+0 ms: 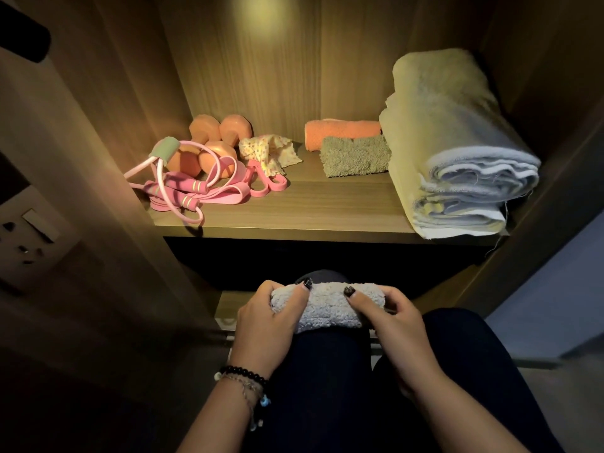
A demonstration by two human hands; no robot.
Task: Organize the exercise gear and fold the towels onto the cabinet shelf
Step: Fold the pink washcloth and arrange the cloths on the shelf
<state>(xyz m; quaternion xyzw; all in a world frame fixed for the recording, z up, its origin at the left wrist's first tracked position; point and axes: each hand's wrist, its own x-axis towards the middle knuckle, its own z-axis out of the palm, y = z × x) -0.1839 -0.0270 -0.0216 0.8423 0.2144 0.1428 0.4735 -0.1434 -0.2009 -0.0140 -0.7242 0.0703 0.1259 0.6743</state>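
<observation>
Shelf (327, 207), left to right: pink ropes/bands (183, 191) tangled over two orange dumbbells (209, 142), one dotted cloth (268, 152), one orange towel (341, 130), one grey towel (354, 155), one big folded towel (457, 152) at the right end. Below the shelf, one small white towel (330, 307) sat on the person's knee. Left hand (271, 318) curled round its left end, thumb on top; right hand (389, 318) gripped the right end the same way. Towel looked soft, light, floppy, not slippery; best held at both ends so folds stay put. Dumbbells likely heavy, rigid; grab mid-handle.
</observation>
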